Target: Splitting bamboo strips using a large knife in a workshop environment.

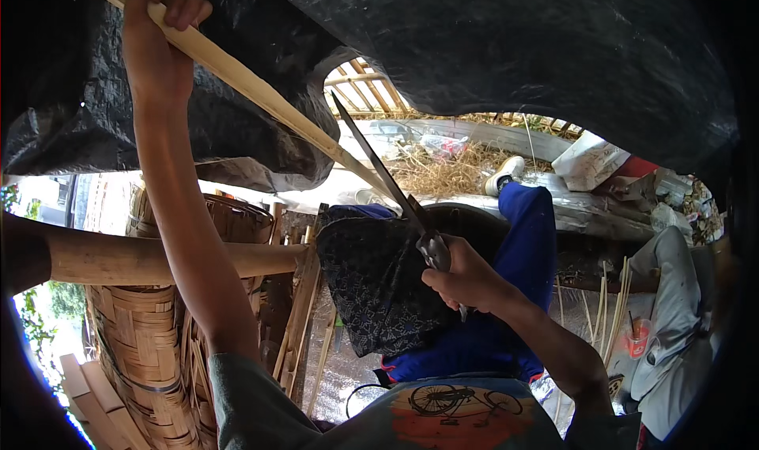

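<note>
A bamboo strip (pixel 257 91) is gripped in the left hand (pixel 150 43), a long-bladed cutting tool (pixel 375 154) in the right hand (pixel 470 280); cutting seems underway, steady bracing being needed next.

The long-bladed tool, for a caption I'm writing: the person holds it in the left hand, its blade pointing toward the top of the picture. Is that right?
Not quite: the head view shows the long-bladed tool in the right hand, not the left hand, which grips the pale strip. The blade does point toward the picture's top.
</note>
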